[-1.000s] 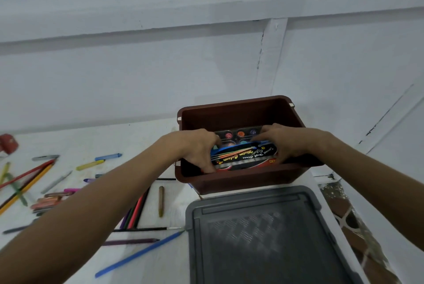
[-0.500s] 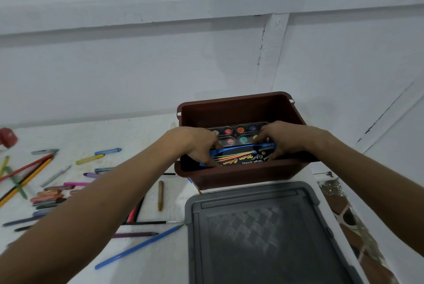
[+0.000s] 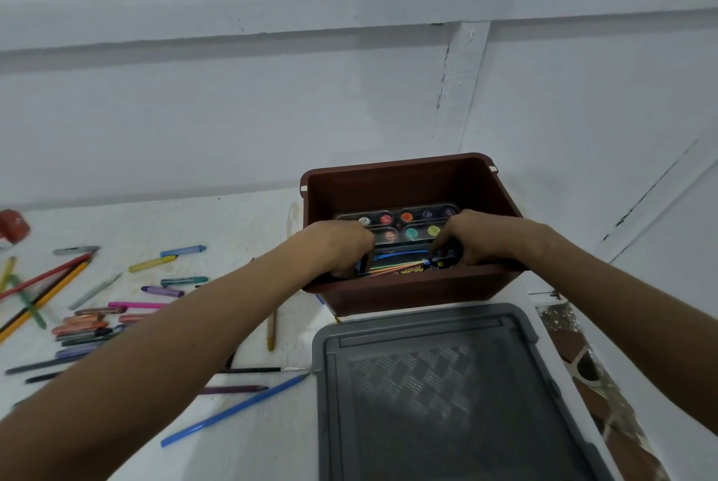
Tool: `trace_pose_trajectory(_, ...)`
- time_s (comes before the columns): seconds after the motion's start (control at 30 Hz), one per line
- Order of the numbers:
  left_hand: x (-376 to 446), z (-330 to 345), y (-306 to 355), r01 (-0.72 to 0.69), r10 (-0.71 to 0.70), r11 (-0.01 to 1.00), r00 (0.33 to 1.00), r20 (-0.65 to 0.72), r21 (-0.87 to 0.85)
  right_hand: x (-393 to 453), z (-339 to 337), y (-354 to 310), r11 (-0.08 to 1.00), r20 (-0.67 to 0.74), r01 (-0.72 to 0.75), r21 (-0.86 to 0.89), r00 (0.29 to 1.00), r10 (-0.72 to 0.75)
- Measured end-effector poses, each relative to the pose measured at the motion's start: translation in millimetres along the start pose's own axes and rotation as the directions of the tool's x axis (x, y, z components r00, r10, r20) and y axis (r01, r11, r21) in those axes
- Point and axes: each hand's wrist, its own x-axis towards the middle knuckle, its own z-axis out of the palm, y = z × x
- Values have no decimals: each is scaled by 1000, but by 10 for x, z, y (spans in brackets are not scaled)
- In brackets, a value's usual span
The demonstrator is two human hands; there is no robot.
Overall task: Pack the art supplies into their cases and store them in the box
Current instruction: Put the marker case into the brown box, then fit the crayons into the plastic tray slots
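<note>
Gripping the watercolor case (image 3: pixel 404 267) at both ends, my left hand (image 3: pixel 342 247) and right hand (image 3: pixel 478 239) are curling their fingers around it. It's sitting low inside the brown box (image 3: pixel 408 294) on the counter (image 3: pixel 233 232), against the paint palette (image 3: pixel 404 222).

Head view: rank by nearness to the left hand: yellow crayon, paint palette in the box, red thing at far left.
From the left hand:
1. Paint palette, inside the brown box, just beyond the fingers.
2. Yellow crayon, on the table to the left.
3. Red thing, at the table's far left edge.
</note>
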Motion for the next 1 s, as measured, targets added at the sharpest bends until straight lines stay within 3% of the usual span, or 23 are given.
trace_pose_trajectory(0.2, 76, 41, -5, -2, 4, 999, 999, 36, -40, 19, 14, -7, 1000, 27, -26, 6, 999, 26)
trace_pose_trajectory(0.3, 6, 9, -20, -7, 10, 995, 1000, 26, -102, -37, -26, -39, 992, 2, -17, 122, 1000, 17)
trace_pose_trajectory(0.37, -111, -91, -69, -22, 7, 984, 997, -81, -176, -98, -99, -123, 967, -100, 40, 253, 995, -15)
trace_pose_trajectory(0.43, -319, -227, -167, -49, -22, 968, 960, -279, -245, -141, -205, -308, 936, -247, 130, 327, 968, -48)
trace_pose_trajectory(0.53, -763, -282, -403, -75, -169, 906, 839, -517, -418, -93, -334, -772, 874, -382, 268, 406, 918, -104)
trace_pose_trajectory(0.6, -1076, -168, -620, -35, -305, 859, 767, -565, -511, 21, -382, -1150, 811, -445, 354, 466, 886, -131)
trace_pose_trajectory(0.77, -1904, 486, -1288, 125, -520, 746, 722, -456, -654, 456, -389, -2301, 754, -490, 486, 443, 835, -250)
trace_pose_trajectory(1.0, -3259, 1574, -2352, 284, -727, 572, 610, -316, -770, 1243, 17, -3996, 726, -373, 521, 448, 847, -378)
